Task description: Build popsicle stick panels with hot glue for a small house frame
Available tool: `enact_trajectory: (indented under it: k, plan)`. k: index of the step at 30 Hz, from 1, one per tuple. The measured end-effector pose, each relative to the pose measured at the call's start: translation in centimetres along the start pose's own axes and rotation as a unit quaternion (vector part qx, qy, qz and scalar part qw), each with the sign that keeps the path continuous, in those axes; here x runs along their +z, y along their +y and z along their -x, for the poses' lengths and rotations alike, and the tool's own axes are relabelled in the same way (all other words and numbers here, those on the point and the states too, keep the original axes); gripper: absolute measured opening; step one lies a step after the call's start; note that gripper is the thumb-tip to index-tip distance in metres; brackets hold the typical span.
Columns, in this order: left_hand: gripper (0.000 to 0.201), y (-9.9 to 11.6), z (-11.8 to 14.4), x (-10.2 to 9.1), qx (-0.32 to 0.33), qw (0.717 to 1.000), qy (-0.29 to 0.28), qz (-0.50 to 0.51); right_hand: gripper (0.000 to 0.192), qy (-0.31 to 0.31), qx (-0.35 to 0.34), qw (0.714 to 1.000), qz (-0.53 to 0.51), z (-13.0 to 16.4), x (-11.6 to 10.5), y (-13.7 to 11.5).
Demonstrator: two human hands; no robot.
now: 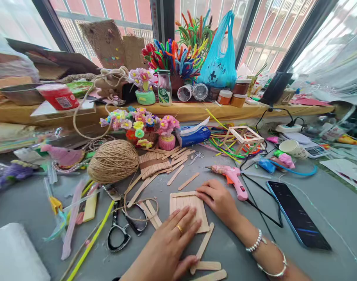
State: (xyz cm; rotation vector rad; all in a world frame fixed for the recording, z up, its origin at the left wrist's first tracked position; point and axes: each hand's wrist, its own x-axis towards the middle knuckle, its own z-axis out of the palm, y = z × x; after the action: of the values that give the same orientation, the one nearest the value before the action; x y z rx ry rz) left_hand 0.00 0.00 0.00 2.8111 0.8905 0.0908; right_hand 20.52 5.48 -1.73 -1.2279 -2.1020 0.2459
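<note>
A square panel of craft sticks lies on the grey table, its sticks side by side, with one stick across its far edge. My left hand rests flat on the panel, fingers stretched out and a ring on one finger. At the panel's far right corner, the bent fingers of my right hand grip the edge by the end of the cross stick; the fingertips' undersides are hidden. Loose craft sticks lie near my left thumb. A pink hot glue gun lies just beyond my right hand.
Black-handled scissors and a twine ball are on the left. More craft sticks and small scissors lie beyond the panel. A phone and the glue gun's cord occupy the right. A stick frame and pipe-cleaner flowers stand farther back.
</note>
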Motion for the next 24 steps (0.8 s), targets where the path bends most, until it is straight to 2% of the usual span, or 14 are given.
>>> enact_trajectory:
  k: [17, 24]
  plan:
    - [0.058, 0.1, -0.3, -0.5, 0.004, 1.000, 0.014, -0.004, 0.011, 0.005, 0.007, 1.000, 0.011, -0.1, -0.2, -0.2]
    - [0.059, -0.1, -0.1, -0.3, 0.010, 0.999, 0.037, 0.000, 0.022, 0.079, -0.030, 0.994, 0.062, 0.8, -1.6, -1.0]
